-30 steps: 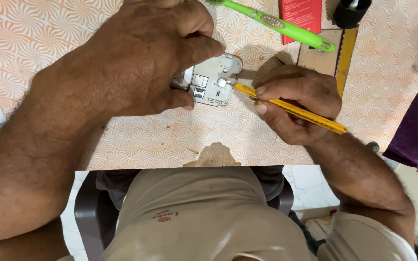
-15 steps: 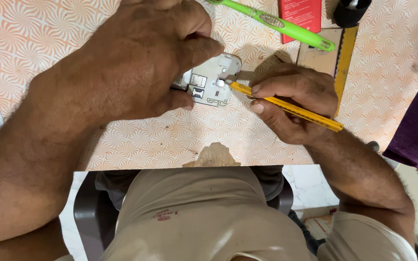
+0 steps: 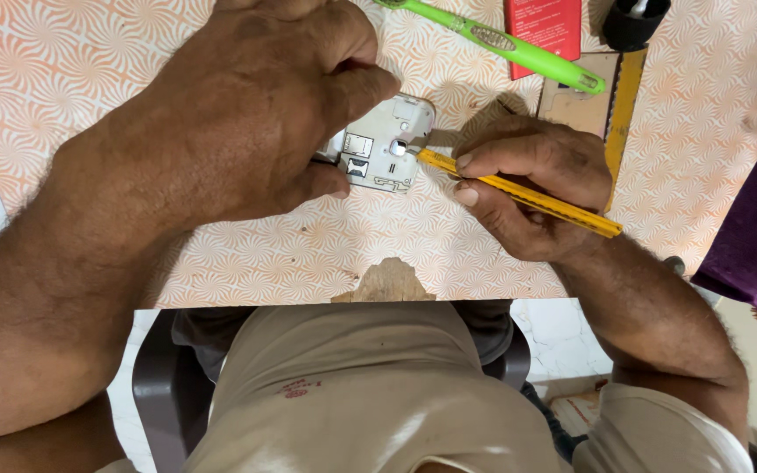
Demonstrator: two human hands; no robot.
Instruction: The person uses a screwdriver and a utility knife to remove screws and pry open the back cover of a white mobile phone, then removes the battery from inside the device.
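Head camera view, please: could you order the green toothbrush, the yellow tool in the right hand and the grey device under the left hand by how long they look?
1. Green toothbrush, though its top end leaves the frame.
2. Yellow tool, close to it in length; the right hand hides part of it, so this order is unsure.
3. Grey device, partly under the left hand.

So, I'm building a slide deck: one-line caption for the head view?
Left hand steadies a small grey device on the patterned table while right hand works a yellow tool into it.
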